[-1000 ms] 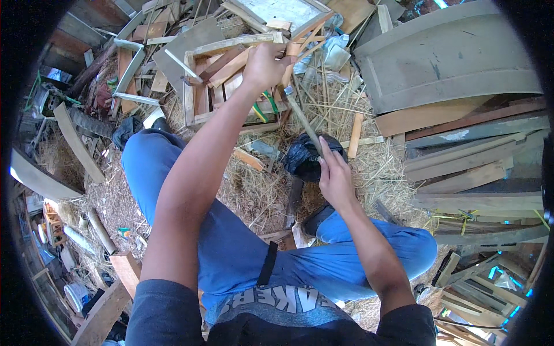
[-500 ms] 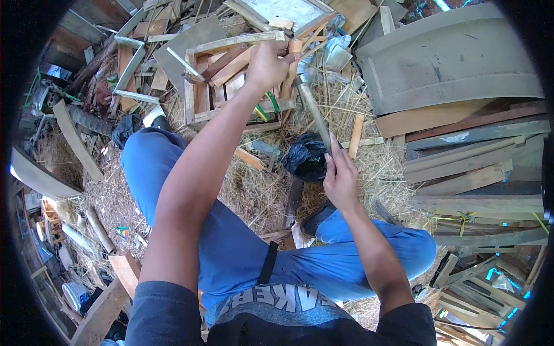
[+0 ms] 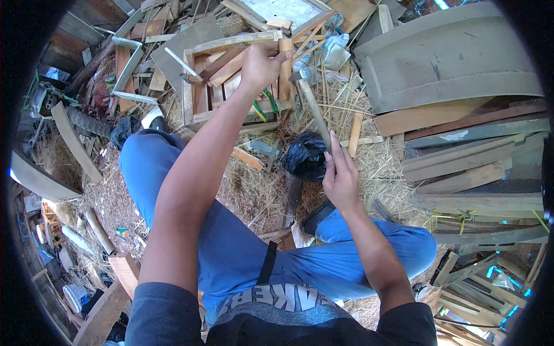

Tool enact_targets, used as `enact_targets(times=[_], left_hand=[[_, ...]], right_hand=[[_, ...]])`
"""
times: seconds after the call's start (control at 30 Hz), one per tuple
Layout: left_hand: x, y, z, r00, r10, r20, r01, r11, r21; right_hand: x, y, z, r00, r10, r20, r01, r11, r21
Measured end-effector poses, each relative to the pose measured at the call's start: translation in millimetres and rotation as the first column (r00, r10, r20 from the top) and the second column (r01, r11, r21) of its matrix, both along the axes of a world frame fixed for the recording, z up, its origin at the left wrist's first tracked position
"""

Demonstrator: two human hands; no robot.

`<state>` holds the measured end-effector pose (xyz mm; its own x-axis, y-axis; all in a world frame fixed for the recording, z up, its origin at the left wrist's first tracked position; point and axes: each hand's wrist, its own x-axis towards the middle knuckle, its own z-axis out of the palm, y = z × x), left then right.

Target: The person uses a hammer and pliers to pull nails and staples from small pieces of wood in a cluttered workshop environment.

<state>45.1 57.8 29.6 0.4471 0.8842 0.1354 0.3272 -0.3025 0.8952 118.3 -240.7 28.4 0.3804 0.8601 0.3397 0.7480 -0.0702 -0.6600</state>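
Note:
My left hand point(image 3: 261, 70) reaches over a wooden frame with slats point(image 3: 189, 104) and is closed on a short upright wood piece point(image 3: 285, 75) at the frame's right end. In my right hand point(image 3: 341, 180) is a hammer point(image 3: 315, 111), gripped low on its pale handle. The hammer's head is beside the wood piece, on its right, with a small gap between them. A tool with green and yellow handles point(image 3: 269, 102) lies on the frame, below my left wrist; its kind I cannot make out. Loose boards point(image 3: 225, 72) rest inside the frame, partly behind my left hand.
A black plastic bag point(image 3: 306, 158) sits on straw between my legs. To the right are a large curved grey panel point(image 3: 450, 63) and stacked boards point(image 3: 461, 155). Curved wood pieces point(image 3: 75, 141) and scrap lie at left. A loose wood strip point(image 3: 356, 134) is near my right hand.
My left hand and the wood piece have shifted slightly left. The hammer's head has moved a little left as well, while my right hand has barely moved.

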Motion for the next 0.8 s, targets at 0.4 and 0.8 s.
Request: enact_targets(times=[0.4,0.8], left_hand=[[-2.2,-7.2,17.9,0.999,-0.016,-0.029,0.014,0.998,-0.069],[-5.6,-3.9,0.5,1.000,-0.021,0.009,0.022,0.996,-0.091]], right_hand=[[2.6,-4.9,-6.3,0.998,0.000,0.060,0.016,0.962,-0.272],[2.1,-5.2,-4.2,1.000,-0.001,0.005,0.002,0.956,-0.292]])
